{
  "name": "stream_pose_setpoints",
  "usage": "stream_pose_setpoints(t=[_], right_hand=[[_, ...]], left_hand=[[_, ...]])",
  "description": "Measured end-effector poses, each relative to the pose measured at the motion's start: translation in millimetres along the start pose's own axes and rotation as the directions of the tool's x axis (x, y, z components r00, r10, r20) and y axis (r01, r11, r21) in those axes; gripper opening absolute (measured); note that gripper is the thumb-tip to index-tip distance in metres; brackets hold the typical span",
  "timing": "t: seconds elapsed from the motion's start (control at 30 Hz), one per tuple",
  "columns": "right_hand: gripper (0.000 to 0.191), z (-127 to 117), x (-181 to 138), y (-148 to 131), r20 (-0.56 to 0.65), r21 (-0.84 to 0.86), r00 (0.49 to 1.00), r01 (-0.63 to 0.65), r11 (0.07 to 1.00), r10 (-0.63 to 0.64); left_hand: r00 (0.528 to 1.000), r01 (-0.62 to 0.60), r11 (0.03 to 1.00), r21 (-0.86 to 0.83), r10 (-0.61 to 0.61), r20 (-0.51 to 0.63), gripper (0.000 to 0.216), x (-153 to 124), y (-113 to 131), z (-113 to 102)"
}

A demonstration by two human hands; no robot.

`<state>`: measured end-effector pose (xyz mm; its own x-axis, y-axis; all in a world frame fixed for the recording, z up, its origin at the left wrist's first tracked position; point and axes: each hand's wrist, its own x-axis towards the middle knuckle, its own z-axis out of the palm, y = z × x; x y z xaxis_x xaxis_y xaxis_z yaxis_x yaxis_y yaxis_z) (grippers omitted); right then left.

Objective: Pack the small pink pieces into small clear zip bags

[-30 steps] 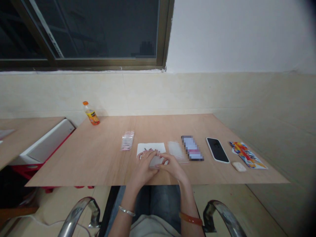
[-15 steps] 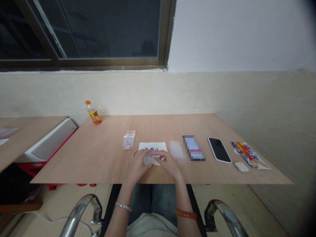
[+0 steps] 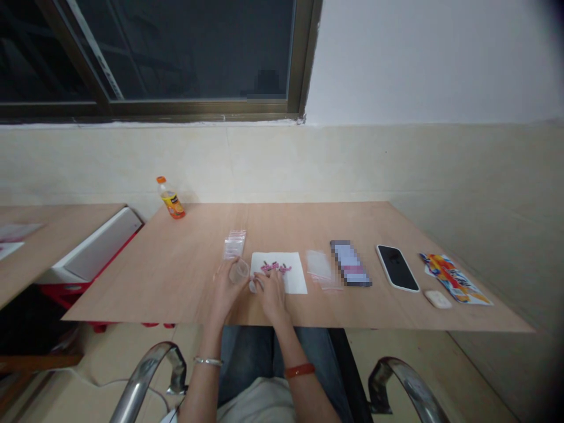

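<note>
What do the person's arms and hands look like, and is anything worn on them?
The left hand and right hand are bare, with no gloves, and no sleeves cover the forearms. A thin silver bangle circles the left wrist and a reddish-orange band circles the right. A pale top shows below.

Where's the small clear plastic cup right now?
In the head view, the small clear plastic cup is at the fingers of the left hand, just left of the white sheet and below the clear zip bag on the wooden table.

Left hand (image 3: 225, 289), right hand (image 3: 271, 295), close together
</note>
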<state>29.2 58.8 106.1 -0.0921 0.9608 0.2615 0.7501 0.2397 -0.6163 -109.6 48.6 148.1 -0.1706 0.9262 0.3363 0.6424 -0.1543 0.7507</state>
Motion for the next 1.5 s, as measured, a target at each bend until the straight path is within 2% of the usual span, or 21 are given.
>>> stream_pose_setpoints(t=[0.13, 0.3, 0.37, 0.43, 0.53, 0.6, 0.67, 0.77, 0.83, 0.93, 1.03, 1.17, 1.23, 1.37, 1.5], right_hand=[[0.024, 7.2, -0.3, -0.9, -0.015, -0.043, 1.0, -0.021, 0.999, 0.021], [0.021, 8.7, 1.0, 8.0, -0.069, 0.02, 0.994, -0.08, 0.997, 0.081], [0.022, 6.7, 2.3, 12.3, -0.102, 0.126, 0.987, -0.11, 0.986, 0.123], [0.025, 1.0, 4.7, 15.4, -0.162, 0.302, 0.965, -0.152, 0.941, 0.208], [0.03, -16.0, 10.1, 15.2, -0.261, 0.573, 0.904, -0.137, 0.808, 0.338], [0.03, -31.2, 13.2, 11.8, -0.282, 0.674, 0.883, -0.097, 0.732, 0.377], [0.03, -45.8, 14.5, 7.5, -0.258, 0.721, 0.891, -0.08, 0.688, 0.374], [0.027, -60.1, 13.1, 3.1, -0.172, 0.751, 0.944, -0.06, 0.658, 0.283], [0.024, -64.2, 11.2, 1.7, -0.109, 0.749, 0.976, -0.044, 0.661, 0.187], [0.022, -67.0, 9.3, 0.1, -0.042, 0.714, 0.994, -0.04, 0.699, 0.099], [0.025, -69.2, 9.7, 0.4, -0.015, 0.697, 0.997, -0.044, 0.715, 0.077], [0.028, -64.1, 12.6, 13.5, -0.087, 0.688, 0.988, -0.035, 0.725, 0.131], [0.028, -55.0, 13.5, 26.0, -0.102, 0.614, 0.983, -0.061, 0.787, 0.155], [0.022, -31.8, 11.5, 49.7, -0.011, 0.339, 0.982, -0.172, 0.925, 0.187], [0.023, -19.1, 7.0, 56.2, 0.023, 0.183, 0.978, -0.206, 0.961, 0.205]], left_hand=[[0.998, -0.065, 0.996, -0.067, 0.065, -0.007, 0.046, -0.6, -3.8, 5.6], [0.996, -0.084, 0.994, -0.072, 0.084, -0.007, 0.043, -0.3, -4.4, 10.5], [0.997, -0.081, 0.994, -0.075, 0.08, -0.02, 0.04, -1.0, -2.3, 12.5], [0.997, -0.071, 0.995, -0.075, 0.07, -0.021, 0.042, -2.5, 1.7, 15.4], [0.999, -0.047, 0.994, -0.098, 0.046, -0.005, 0.044, -5.7, 11.1, 21.4], [1.0, -0.014, 0.988, -0.155, 0.016, 0.012, 0.044, -7.6, 18.4, 26.3], [0.998, 0.049, 0.974, -0.223, -0.04, 0.046, 0.045, -9.0, 24.6, 31.4], [0.991, 0.12, 0.962, -0.245, -0.101, 0.091, 0.049, -10.4, 28.8, 38.3], [0.991, 0.113, 0.965, -0.236, -0.091, 0.1, 0.05, -11.4, 28.5, 41.9], [0.988, 0.105, 0.959, -0.264, -0.07, 0.139, 0.048, -13.0, 26.3, 46.0], [0.981, 0.13, 0.946, -0.296, -0.08, 0.177, 0.047, -13.8, 24.0, 48.8], [0.986, 0.151, 0.914, -0.376, -0.112, 0.123, 0.051, -12.1, 24.3, 48.1], [0.986, 0.162, 0.897, -0.411, -0.132, 0.1, 0.052, -10.4, 26.6, 44.1], [0.982, 0.186, 0.899, -0.397, -0.164, 0.089, 0.056, -7.8, 31.1, 31.6], [0.984, 0.177, 0.897, -0.405, -0.147, 0.104, 0.058, -7.1, 29.8, 24.6]])
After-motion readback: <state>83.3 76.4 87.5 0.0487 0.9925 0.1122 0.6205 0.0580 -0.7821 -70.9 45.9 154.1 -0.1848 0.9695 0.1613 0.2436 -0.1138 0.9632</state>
